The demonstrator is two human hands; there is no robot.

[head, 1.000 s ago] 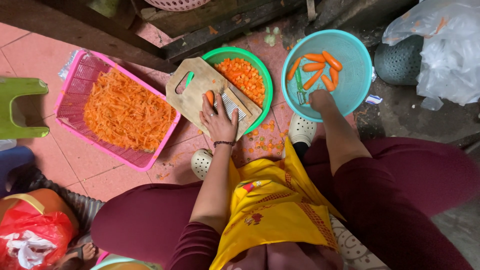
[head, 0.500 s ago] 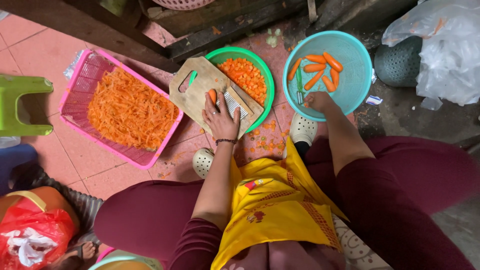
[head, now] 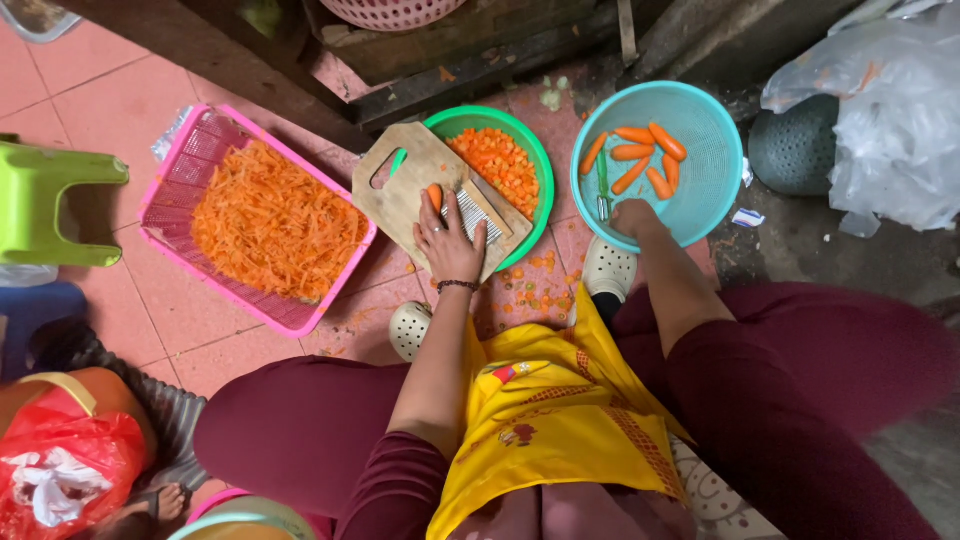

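Carrot stub (head: 434, 197) lies under the left hand (head: 450, 243) fingertips, pressed flat against the grater (head: 472, 212); firm, likely slippery, best pinched by its sides. Right hand (head: 634, 217) curls over the bowl (head: 710, 130) rim; grip unclear.

The left hand (head: 450, 240) covers the near end of the grater (head: 472, 212) and part of the board (head: 405, 190), and hides all but the top of a carrot piece (head: 434, 196). The right hand (head: 632, 215) hides its fingertips over the rim of the blue bowl (head: 720, 190), so what they grip cannot be told. The board hides part of the green bowl (head: 535, 160). The pink round basket (head: 390, 10) is cut off at the top edge. The red bag (head: 60, 470) is cut off at the left edge.
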